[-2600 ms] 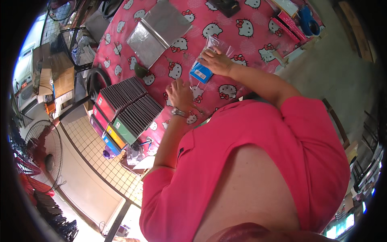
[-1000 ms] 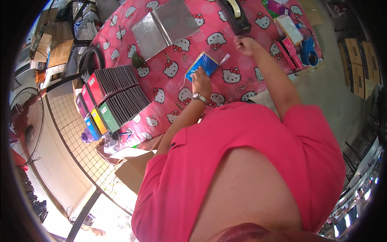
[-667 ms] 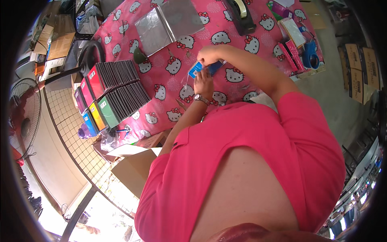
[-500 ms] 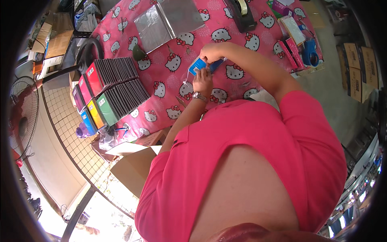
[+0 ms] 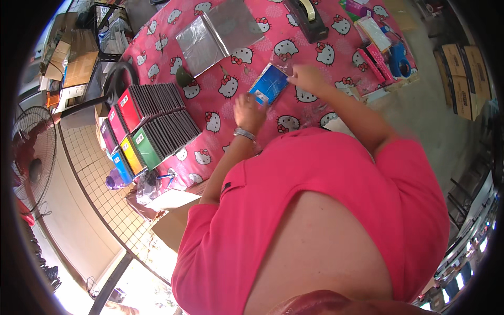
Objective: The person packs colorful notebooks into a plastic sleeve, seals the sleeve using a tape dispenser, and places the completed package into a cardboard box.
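Hands [image 5: 249, 113] [image 5: 308, 80] apart; blue notebook [image 5: 271, 83] between

A silvery band [image 5: 244, 133] circles the wrist just behind the left hand [image 5: 249, 111]; farther back from it and from the right hand [image 5: 308, 79] sit 2 short, loose sleeves [image 5: 417, 168] of 1 bright pink top [image 5: 325, 163], wide-necked, with 1 small dark tab [image 5: 227, 186] on its left side

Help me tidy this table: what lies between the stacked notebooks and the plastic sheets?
In the head view, a dark green object, too unclear to name, lies between the stacked notebooks and the plastic sheets.
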A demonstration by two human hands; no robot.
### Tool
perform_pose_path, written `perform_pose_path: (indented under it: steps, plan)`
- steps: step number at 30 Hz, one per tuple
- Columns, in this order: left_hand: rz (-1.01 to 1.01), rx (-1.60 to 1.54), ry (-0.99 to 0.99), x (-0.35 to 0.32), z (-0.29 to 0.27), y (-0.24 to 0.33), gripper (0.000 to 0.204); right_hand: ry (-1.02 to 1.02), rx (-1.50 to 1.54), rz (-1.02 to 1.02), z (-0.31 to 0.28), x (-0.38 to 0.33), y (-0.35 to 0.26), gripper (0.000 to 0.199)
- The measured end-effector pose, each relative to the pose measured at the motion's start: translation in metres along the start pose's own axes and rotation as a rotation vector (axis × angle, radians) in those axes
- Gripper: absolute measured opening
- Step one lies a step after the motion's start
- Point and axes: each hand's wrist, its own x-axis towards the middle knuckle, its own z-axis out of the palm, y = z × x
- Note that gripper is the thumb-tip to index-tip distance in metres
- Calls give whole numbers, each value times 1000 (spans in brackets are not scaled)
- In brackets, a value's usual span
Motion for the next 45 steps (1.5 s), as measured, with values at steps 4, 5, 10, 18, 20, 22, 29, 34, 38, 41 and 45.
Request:
perform_pose_path:
  steps: [4,5,10,18,20,22,29,34,38,41,45]
  plan:
    - [-194,-574,-156,42,13,-49,69,-288,943,408,73,-40,-16,65]
    - [-235,-641,-292,50,8,-50,72,-260,1023,398,74,-43,-22,68]
    - [-233,-946,-406,36,-64,-7,72,-169,1097,309,5,-54,-29,74]
    - [17,-203,-40,39,-93,17,29,-251,998,192,-30,-29,-24,66]
    - [-29,-390,-97,37,-108,12,22,-224,936,141,-31,-25,-7,56]
    - [-98,-808,-224,50,-100,-21,26,-159,733,-145,-24,-21,0,46]
    - [-77,-1572,-787,72,-34,-50,42,-291,610,-312,-22,-4,-10,43]
    - [-72,-1592,-888,87,-18,-63,35,-304,567,-414,-26,6,-12,48]
    - [-70,-1527,-854,88,-24,-45,31,-244,425,-474,-22,12,-2,41]
    - [-32,-1354,-773,93,-24,-39,34,-83,379,-468,-15,11,-19,32]
    - [80,-1166,-599,94,-26,-28,39,136,389,-544,-11,3,-24,26]
